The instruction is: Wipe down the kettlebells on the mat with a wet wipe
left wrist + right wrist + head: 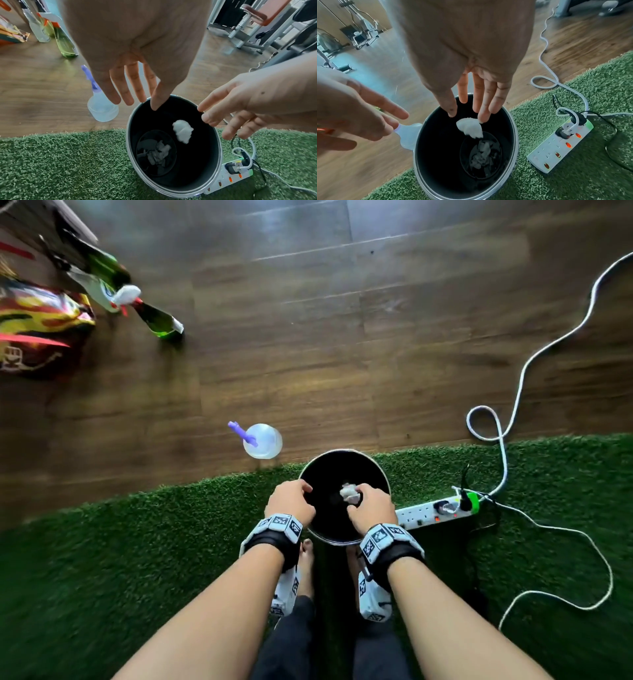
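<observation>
A crumpled white wet wipe (350,494) (182,130) (470,127) hangs in the mouth of a black round bin (344,451) (127,135) (415,155). The bin stands at the edge of the green mat (137,559). My right hand (371,510) (463,94) (223,108) is over the bin with fingers straight; the wipe is just below its fingertips. My left hand (291,501) (130,88) (368,119) hovers open over the bin's left rim and holds nothing. Older crumpled wipes (158,152) (482,152) lie at the bin's bottom. No kettlebell shows in any view.
A clear spray bottle (262,440) with a purple nozzle stands on the wood floor left of the bin. Right of the bin, a white power strip (435,511) lies on the mat with a looping white cable (503,446). Green bottles (157,320) and a snack bag (37,330) are far left.
</observation>
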{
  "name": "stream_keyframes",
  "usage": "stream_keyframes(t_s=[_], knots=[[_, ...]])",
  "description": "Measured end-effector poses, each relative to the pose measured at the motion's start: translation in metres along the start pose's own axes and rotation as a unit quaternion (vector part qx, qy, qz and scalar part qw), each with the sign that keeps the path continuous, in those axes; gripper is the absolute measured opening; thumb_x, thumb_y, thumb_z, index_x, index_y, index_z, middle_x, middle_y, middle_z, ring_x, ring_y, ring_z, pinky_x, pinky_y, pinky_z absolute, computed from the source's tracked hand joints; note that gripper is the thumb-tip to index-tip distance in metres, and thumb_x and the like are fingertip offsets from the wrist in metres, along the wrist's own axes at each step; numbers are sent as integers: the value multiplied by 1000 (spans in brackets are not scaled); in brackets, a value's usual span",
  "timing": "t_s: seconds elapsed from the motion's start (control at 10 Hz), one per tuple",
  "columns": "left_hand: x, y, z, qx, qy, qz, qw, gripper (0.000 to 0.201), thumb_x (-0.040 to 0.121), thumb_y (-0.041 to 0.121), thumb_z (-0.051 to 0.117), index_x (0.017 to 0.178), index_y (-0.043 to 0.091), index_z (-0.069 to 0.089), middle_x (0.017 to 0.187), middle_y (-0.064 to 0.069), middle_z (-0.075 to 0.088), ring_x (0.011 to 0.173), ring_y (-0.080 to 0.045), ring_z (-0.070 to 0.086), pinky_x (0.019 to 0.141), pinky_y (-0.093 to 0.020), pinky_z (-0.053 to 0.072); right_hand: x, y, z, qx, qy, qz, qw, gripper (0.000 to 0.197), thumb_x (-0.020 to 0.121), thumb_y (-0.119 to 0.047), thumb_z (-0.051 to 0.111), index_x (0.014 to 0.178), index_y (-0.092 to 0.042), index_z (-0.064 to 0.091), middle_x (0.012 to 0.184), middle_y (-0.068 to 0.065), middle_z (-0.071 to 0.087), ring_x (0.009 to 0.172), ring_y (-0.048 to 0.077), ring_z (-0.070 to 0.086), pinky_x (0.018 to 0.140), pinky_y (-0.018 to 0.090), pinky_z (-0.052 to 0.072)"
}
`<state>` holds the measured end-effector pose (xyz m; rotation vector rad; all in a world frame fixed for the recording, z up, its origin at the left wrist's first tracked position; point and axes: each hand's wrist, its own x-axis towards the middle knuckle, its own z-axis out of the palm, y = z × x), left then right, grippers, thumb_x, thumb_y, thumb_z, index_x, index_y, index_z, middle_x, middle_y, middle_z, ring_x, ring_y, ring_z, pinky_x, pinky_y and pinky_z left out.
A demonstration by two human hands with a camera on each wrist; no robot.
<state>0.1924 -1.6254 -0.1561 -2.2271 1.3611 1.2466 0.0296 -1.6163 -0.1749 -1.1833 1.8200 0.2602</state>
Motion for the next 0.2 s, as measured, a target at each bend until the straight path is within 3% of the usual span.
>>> stream_keyframes(t_s=[0.2], knots=[[8,-8,13,-37,35,-13,999,44,76,12,61,113,35,69,121,3,69,111,-22,66,92,-33,55,19,4,4,-44,-8,-29,999,38,86,-18,61,124,-22,61,123,10,59,115,31,59,97,36,48]])
